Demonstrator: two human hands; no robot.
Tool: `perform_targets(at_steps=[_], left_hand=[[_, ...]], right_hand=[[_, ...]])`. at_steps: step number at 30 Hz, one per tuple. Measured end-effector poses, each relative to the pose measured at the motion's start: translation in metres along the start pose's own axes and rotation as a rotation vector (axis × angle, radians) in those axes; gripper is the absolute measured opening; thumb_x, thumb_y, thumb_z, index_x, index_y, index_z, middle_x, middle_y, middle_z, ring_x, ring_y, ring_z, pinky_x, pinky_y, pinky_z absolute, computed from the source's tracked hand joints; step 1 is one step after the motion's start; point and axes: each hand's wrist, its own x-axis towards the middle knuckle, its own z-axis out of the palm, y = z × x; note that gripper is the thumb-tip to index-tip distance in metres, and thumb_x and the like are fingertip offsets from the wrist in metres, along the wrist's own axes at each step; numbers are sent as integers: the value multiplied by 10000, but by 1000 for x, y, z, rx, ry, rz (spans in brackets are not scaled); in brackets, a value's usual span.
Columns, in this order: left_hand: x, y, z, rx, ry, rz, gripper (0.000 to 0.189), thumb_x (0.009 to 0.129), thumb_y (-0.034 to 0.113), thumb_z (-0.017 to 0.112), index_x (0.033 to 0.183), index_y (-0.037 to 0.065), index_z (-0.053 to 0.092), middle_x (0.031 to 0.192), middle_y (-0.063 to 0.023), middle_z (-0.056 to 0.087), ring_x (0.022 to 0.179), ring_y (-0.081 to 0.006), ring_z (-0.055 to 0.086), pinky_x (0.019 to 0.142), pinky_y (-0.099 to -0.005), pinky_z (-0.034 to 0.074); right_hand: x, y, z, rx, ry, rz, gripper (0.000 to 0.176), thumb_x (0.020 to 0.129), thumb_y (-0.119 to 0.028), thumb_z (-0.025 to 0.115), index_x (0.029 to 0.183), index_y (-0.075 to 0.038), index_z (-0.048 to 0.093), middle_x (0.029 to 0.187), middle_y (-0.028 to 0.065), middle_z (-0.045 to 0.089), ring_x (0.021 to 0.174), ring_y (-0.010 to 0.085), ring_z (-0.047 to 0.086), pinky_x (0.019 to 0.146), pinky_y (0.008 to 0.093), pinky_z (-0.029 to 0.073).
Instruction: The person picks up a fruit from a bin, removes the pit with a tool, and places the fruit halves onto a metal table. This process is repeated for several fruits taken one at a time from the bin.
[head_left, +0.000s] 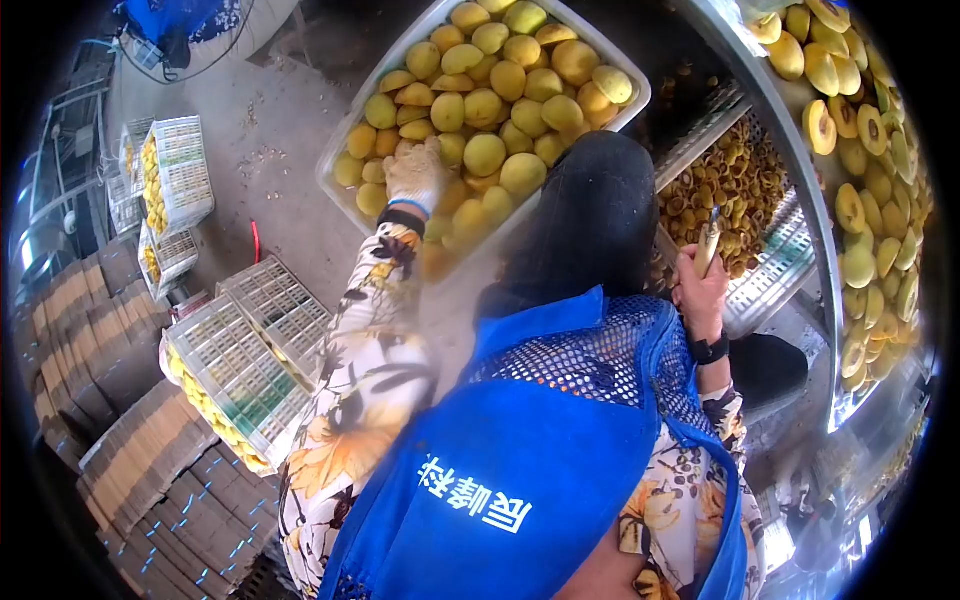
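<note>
My left hand [413, 172], in a whitish knit glove, reaches down onto yellow peaches [484, 155] at the near left side of a pale plastic tub [640, 95]. Its fingertips are hidden among the fruit, so I cannot tell whether they grip one. Bare and closed, my right hand [700, 300] is wrapped round a small pitting tool [708, 245] with a light wooden handle and a narrow metal tip pointing away from me. Below that tip is a crate [775, 270] partly filled with brown peach pits and scraps [725, 190].
Halved peaches [870, 190] cover a metal-rimmed table [800, 170] along the right. To the left stand white plastic crates [250, 340] with yellow fruit, beside stacked flattened cardboard [150, 440]. My dark-clothed knee [600, 190] is between the tub and the pit crate.
</note>
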Motion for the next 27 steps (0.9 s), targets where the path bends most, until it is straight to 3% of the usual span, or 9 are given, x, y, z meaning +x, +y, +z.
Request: perform_targets(at_steps=[4, 11, 14, 19, 20, 21, 25, 26, 27], left_hand=[[9, 11, 6, 30, 22, -45, 275, 742, 272, 580, 934, 75, 597, 883, -112, 632, 887, -267, 572, 799, -410, 365], [32, 18, -5, 50, -106, -16, 200, 743, 215, 552, 810, 59, 657, 923, -192, 625, 784, -317, 635, 607, -420, 506], [20, 29, -35, -95, -196, -132, 201, 768, 198, 534, 859, 54, 640, 914, -196, 621, 790, -329, 632, 650, -412, 512], [-5, 3, -10, -3, 145, 81, 245, 742, 247, 585, 930, 90, 607, 867, -83, 611, 807, -261, 594, 675, -373, 489], [-13, 3, -21, -83, 284, 224, 273, 707, 272, 607, 909, 89, 619, 836, -60, 614, 777, -222, 582, 631, -363, 477], [-11, 0, -19, -139, 368, 290, 316, 732, 299, 579, 967, 87, 587, 921, -81, 566, 851, -240, 540, 695, -370, 442], [13, 2, -30, -329, 322, -173, 489, 834, 406, 467, 1199, 81, 458, 1258, -165, 375, 1147, -314, 371, 954, -401, 299], [15, 3, -42, -357, 295, -266, 532, 859, 433, 438, 1257, 79, 426, 1342, -186, 328, 1221, -332, 329, 1019, -408, 263], [10, 2, -57, -404, 260, -347, 546, 875, 445, 397, 1289, 89, 381, 1355, -184, 308, 1239, -325, 307, 1026, -422, 246]], right_hand=[[-6, -2, -1, 17, 41, -7, 89, 823, -69, 547, 896, -22, 523, 568, 4, 490, 406, 59, 430, 360, 192, 338], [-11, 3, 2, 40, -2, -38, 83, 825, -84, 551, 886, -31, 529, 563, 8, 496, 407, 58, 431, 358, 190, 332], [-9, 2, -2, 8, 26, -35, 86, 828, -101, 554, 875, -33, 531, 567, 12, 504, 405, 57, 429, 357, 195, 332], [-11, 10, 0, -205, 111, 46, 130, 851, -177, 559, 844, -48, 546, 554, 10, 519, 409, 84, 472, 366, 220, 368], [-6, 37, -8, -636, 157, -149, 244, 864, -245, 536, 722, -48, 558, 562, 48, 552, 406, 149, 502, 381, 295, 400], [-7, 36, -9, -687, 176, -286, 258, 836, -258, 559, 700, -39, 549, 559, 70, 546, 426, 169, 508, 393, 313, 401], [-20, 8, 18, -428, 264, -395, 345, 745, -307, 628, 627, -6, 506, 518, 127, 508, 447, 223, 497, 419, 357, 393], [-17, 13, 20, -481, 290, -648, 329, 751, -295, 622, 638, -7, 508, 508, 146, 507, 430, 246, 501, 422, 365, 398], [-23, 8, 22, -502, 276, -600, 319, 754, -289, 619, 663, -3, 511, 526, 144, 523, 460, 243, 527, 447, 360, 418]])
